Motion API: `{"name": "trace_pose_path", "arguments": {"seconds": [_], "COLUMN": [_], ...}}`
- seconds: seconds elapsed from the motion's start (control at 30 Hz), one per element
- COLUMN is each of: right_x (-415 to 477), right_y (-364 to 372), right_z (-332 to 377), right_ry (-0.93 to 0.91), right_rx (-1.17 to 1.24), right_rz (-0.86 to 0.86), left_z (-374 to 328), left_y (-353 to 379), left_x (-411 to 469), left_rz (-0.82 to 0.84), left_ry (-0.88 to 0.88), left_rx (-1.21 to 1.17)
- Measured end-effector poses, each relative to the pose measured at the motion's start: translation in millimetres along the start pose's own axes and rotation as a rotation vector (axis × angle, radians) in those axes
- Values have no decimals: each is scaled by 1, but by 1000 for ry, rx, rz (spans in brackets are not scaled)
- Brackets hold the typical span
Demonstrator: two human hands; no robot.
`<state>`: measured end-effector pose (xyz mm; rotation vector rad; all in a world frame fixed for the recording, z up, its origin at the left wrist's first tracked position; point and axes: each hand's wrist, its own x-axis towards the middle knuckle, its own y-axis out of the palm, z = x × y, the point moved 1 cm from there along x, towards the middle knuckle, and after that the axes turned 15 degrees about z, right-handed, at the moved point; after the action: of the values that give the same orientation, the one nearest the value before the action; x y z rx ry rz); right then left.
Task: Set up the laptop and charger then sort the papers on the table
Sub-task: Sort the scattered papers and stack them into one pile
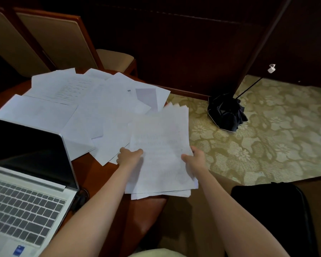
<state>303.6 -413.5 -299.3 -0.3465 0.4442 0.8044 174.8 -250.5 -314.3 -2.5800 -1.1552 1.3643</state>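
Gripped paper stack by side edges w/ left hand & right hand, long axis running away from hands. Spotted loose sheets fwd-left on table, closer to left hand; laptop further left.

Bare left forearm, bare right forearm, left hand, right hand, pale cream garment at the lower edge

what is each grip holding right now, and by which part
Both hold one stack of papers. The left grip pinches its left long edge, thumb on top; the right grip pinches the right long edge the same way.
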Motion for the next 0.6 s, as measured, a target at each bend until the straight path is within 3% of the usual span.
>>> {"name": "trace_pose_path", "arguments": {"seconds": [0.2,0.33,0.6], "right_x": [-6,0,-4], "right_y": [-9,0,9], "right_z": [14,49,88], "right_ry": [-175,-333,-610], "right_rx": [115,117,205], "right_rz": [79,16,2], "left_z": [-24,-64,-82], "left_y": [-20,-40,-65], "left_x": [-26,-61,-92], "left_rz": [48,-73,-131], "left_ry": [361,616,789], "left_rx": [-394,-377,-350]}}
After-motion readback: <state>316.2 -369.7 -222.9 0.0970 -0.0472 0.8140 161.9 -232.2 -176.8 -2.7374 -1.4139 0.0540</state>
